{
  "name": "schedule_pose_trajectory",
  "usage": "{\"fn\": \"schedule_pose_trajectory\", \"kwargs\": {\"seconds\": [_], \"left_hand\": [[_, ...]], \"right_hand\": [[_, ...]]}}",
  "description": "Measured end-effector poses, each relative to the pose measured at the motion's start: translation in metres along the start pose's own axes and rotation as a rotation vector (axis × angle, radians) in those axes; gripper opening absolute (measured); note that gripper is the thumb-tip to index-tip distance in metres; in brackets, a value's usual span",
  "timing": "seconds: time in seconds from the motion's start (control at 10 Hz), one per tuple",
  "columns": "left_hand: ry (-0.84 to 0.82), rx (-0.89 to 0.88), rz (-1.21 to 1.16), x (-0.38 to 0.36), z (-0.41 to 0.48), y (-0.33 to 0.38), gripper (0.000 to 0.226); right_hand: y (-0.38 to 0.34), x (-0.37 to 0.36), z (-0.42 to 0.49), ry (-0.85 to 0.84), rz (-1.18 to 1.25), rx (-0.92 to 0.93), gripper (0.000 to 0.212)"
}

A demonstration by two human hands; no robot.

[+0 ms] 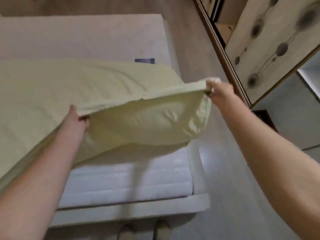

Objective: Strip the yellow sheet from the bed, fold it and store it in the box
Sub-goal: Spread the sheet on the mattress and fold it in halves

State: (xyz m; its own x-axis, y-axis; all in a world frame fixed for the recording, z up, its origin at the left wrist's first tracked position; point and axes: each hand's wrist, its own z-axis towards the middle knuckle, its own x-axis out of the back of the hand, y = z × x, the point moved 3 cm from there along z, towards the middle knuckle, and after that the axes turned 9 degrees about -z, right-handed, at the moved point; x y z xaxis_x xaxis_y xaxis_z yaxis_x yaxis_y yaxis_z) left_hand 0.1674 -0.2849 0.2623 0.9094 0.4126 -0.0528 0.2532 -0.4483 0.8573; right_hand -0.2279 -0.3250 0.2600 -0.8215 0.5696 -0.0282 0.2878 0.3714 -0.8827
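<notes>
Head: sheet (103,84) between hands (78,120) (220,92)

The pale yellow sheet (69,87) is half off the bed (128,179). Its near right corner is lifted clear of the mattress, and the hem is pulled taut between the left hand (76,118) and the right hand (218,90), which both grip it. The gathered corner pocket sags below that edge. The rest lies wrinkled across the middle and left of the bed. The white quilted mattress shows bare at the near and far ends.
</notes>
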Motion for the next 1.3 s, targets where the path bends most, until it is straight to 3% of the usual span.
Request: {"fn": "schedule_pose_trajectory", "kwargs": {"seconds": [0.1,0.2,0.3,0.4,0.5,0.6,0.7,0.8,0.9,1.1,1.3], "left_hand": [[-0.066,-0.169,-0.577,0.024,0.041,0.078,0.031],[-0.003,-0.211,-0.795,0.04,0.04,0.081,0.025],[0.04,0.035,-0.689,0.029,0.013,-0.009,0.009],[0.141,0.301,-0.555,0.035,0.01,-0.111,0.018],[0.173,0.448,-0.519,0.046,0.018,-0.168,0.007],[0.189,0.483,-0.453,0.058,0.019,-0.209,0.026],[0.221,0.511,-0.377,0.066,0.012,-0.24,0.04],[0.264,0.553,-0.356,0.075,0.008,-0.268,0.03],[0.303,0.57,-0.316,0.086,0.005,-0.288,0.043],[0.379,0.628,-0.226,0.108,-0.001,-0.322,0.044],[0.39,0.685,-0.15,0.115,-0.001,-0.338,0.043]], "right_hand": [[-0.158,-0.046,-0.035,-0.189,0.192,0.484,0.011],[-0.156,-0.003,-0.055,-0.176,0.238,0.573,0.023],[-0.033,0.05,-0.049,0.046,0.141,0.162,0.012],[0.078,0.095,-0.042,0.307,0.058,-0.199,0.007],[0.13,0.126,-0.04,0.348,-0.005,-0.326,0.008],[0.162,0.146,-0.042,0.357,-0.034,-0.355,0.021],[0.191,0.162,-0.042,0.37,-0.065,-0.412,0.021],[0.219,0.174,-0.041,0.365,-0.091,-0.454,0.02],[0.244,0.184,-0.041,0.369,-0.133,-0.502,0.021],[0.287,0.192,-0.046,0.28,-0.173,-0.656,0.021],[0.314,0.202,-0.048,0.31,-0.183,-0.679,0.025]]}}
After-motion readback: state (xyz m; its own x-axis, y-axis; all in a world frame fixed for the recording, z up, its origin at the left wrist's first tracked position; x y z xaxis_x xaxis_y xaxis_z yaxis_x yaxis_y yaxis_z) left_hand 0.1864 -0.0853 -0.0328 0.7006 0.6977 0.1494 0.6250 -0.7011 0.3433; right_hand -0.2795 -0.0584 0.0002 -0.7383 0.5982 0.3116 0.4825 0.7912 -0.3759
